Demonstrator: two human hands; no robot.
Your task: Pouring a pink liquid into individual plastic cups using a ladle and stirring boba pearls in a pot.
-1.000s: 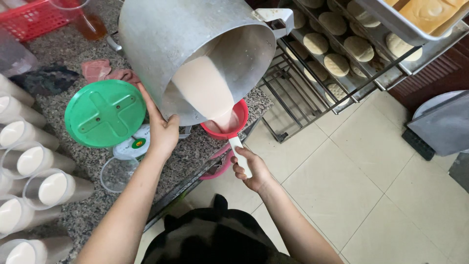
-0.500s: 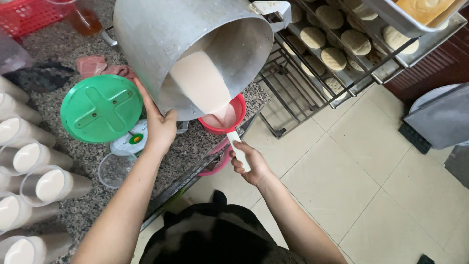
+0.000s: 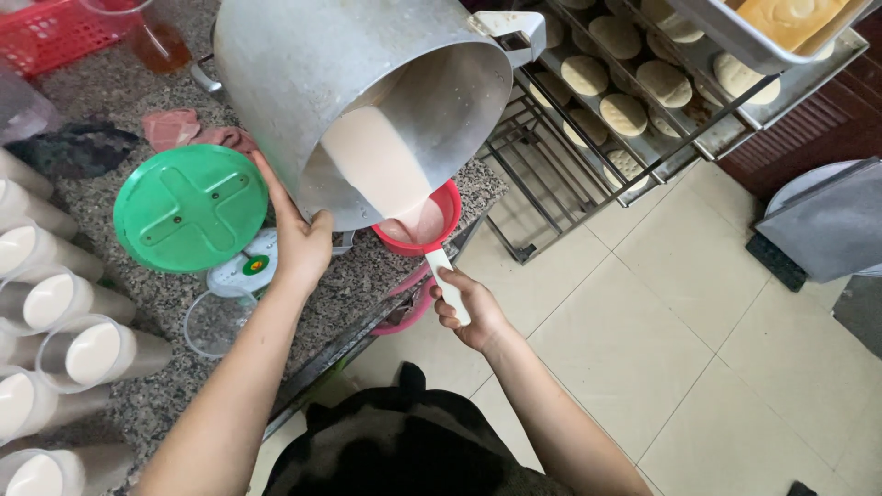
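Left hand (image 3: pixel 299 243) presses flat, fingers spread, against the lower wall of a big metal pot (image 3: pixel 354 92), tipping it steeply toward the counter edge. Right hand (image 3: pixel 469 308) is closed around the white handle of a red ladle (image 3: pixel 423 220), held just under the pot's lip at the edge of the counter (image 3: pixel 119 184). Pale pink-beige liquid (image 3: pixel 372 165) slides down the inner wall and runs into the ladle's bowl, which already holds some. Judged from the steep tilt and the thin sheet of liquid left inside, the pot appears nearly drained; the pour into the ladle is underway, not finished.

Along the left edge lie rows of clear cups (image 3: pixel 55 303) filled with the same pale liquid, so much of the filling seems done. One empty cup (image 3: pixel 211 321) stands near the left forearm. Beside the pot sit a round green lid (image 3: pixel 191 208), a pink cloth (image 3: pixel 184 129) and a red basket (image 3: pixel 55 32). Right of the counter, a wire rack (image 3: pixel 634 92) carries round flat cakes, close to the ladle. The tilted pot hides the counter behind it.
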